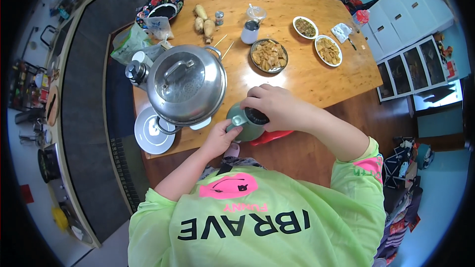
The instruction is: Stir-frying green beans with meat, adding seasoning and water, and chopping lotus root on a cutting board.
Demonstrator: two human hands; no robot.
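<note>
A green thermos jug (249, 133) with a black lid (256, 115) is held between my hands at the near edge of the wooden table. My left hand (225, 137) grips its light green spout or handle; which one I cannot tell. From above, my right hand (267, 103) is closed round the black lid. To the left stands a large steel steamer pot (219, 98) under a domed lid with a glass window (182, 81). A plate of sliced food (269, 55) lies beyond my hands, with a white jar with a dark top (250, 33) just behind it.
White plates (154, 131) sit at the left near corner, partly under the pot. Root vegetables (204, 24), chopsticks (227, 50), a floral-rimmed bowl (174, 3) and plastic bags (130, 42) are farther back. Two white oval dishes of food (305, 27) (328, 50) stand right. A red stool (271, 138) is below the edge.
</note>
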